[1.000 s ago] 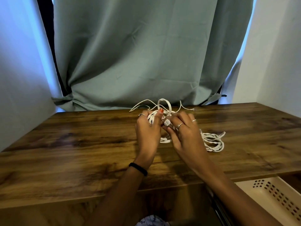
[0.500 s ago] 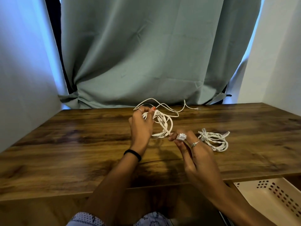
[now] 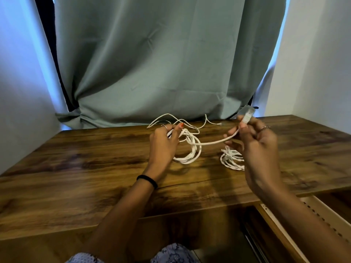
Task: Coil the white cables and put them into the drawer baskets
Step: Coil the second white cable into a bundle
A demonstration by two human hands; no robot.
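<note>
Left hand (image 3: 163,144) grips a bundle of loops of the white cable (image 3: 191,149) above the wooden table (image 3: 85,168); the loops hang down to the tabletop. Right hand (image 3: 254,141) pinches the cable just below its clear plug (image 3: 247,115), raised, with a span of cable stretched between the two hands. A second coiled cable (image 3: 230,160) lies on the table, partly hidden behind the right hand. A perforated drawer basket (image 3: 321,209) shows at lower right, below the table edge.

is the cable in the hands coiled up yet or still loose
Partly coiled: the left hand holds loops, while a straight stretch runs to the plug end in the right hand.
</note>
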